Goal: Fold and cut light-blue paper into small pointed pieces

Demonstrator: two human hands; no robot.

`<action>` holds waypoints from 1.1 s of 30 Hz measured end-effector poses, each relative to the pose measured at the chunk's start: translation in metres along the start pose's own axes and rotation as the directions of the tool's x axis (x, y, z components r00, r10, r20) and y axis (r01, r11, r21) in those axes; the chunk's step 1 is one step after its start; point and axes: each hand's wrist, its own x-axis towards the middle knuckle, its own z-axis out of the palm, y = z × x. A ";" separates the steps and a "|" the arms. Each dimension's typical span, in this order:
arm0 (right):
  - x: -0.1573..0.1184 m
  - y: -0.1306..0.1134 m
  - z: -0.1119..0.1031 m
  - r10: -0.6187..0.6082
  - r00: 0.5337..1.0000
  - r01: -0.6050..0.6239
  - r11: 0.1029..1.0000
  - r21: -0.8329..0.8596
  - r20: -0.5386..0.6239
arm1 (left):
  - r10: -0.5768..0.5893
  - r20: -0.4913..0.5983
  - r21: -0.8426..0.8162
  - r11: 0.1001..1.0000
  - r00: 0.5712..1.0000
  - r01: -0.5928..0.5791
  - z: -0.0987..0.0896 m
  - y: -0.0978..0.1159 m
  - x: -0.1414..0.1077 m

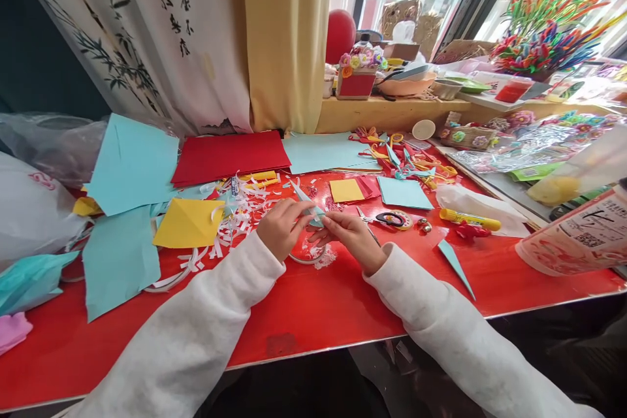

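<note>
Between my two hands is a small folded piece of light blue paper (317, 217), narrow and pointed toward the upper left. My left hand (284, 227) is closed on its left part, the fingers bent over it. My right hand (353, 235) pinches its other end with thumb and finger. Below the paper, partly hidden by my hands, lies a round ring or dish rim (307, 260) with white scraps by it. Scissors with black handles (389, 217) rest just right of my right hand. Farther right lies a folded light blue paper spike (456, 268).
Stacked red paper (230, 158) and light blue sheets (130, 166) lie at the back and left, with white paper shreds (240, 219) near my left hand. A yellow glue stick (470, 219) and a large printed cup (578, 232) are on the right. The table's front edge (313, 353) runs nearest me.
</note>
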 end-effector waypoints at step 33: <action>-0.007 0.001 -0.001 -0.268 0.962 0.244 0.756 -0.607 0.053 | 0.145 0.014 0.132 0.981 0.989 -0.145 -0.004 0.007 -0.007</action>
